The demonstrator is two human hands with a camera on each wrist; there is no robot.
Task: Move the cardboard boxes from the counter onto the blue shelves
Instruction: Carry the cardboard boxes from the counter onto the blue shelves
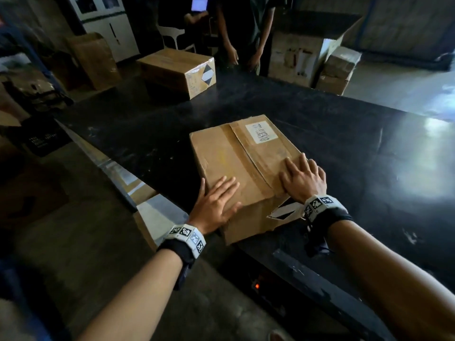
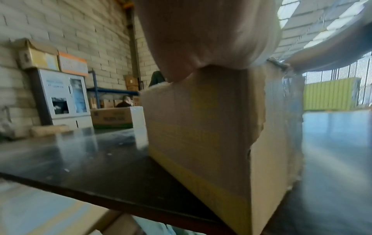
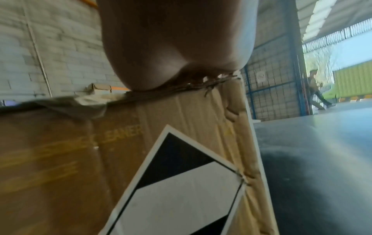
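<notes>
Head view: counter (image 1: pixel 344 134), black, bearing two boxes, both taped shut, contents unseen. Near box (image 1: pixel 243 173) at the front edge, one corner overhanging; white label on top, black-and-white diamond sticker on its near side. Far box (image 1: pixel 178 71) at the back-left, well apart. Left hand (image 1: pixel 215 205) flat on the near box's left top corner, fingers straight, thumb down the side. Right hand (image 1: pixel 304 179) flat on its right top edge, fingers spread, gripping nothing.

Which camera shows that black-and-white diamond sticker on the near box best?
The right wrist view: the diamond sticker fills the frame, sharp-edged. The head view shows only a sliver beneath the right hand. The left wrist view misses it.
</notes>
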